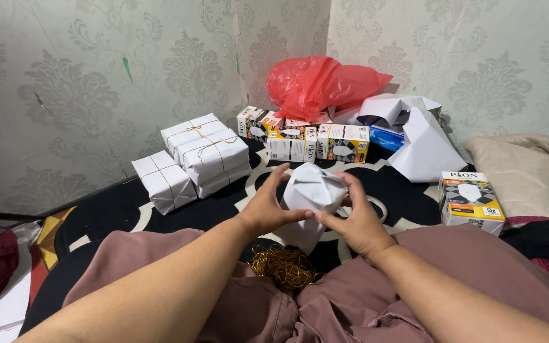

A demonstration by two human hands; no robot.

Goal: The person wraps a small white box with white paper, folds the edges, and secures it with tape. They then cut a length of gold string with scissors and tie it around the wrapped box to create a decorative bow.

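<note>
Nearest you, just below your fingers, a tangle of gold cord (285,265) lies in your lap on the mauve cloth (249,305). Above it, your left hand (267,206) and right hand (357,222) hold the white paper-wrapped box (312,190) between them, off the floor. The left thumb presses its front face while the fingers curl over the top edge. The right fingers (351,184) are spread along the far side, thumb meeting the left thumb low on the wrap. Behind your right fingers a roll of clear tape (376,204) peeks out.

The parcel looks light and boxy, its paper loose and easily creased or torn, so grip the flat faces and corners, not the slack folds.

Beyond your left fingers sit finished white parcels (192,159) tied with gold cord. Beyond the right lie printed boxes (312,143), loose white paper (420,143) and a red plastic bag (319,82).
</note>
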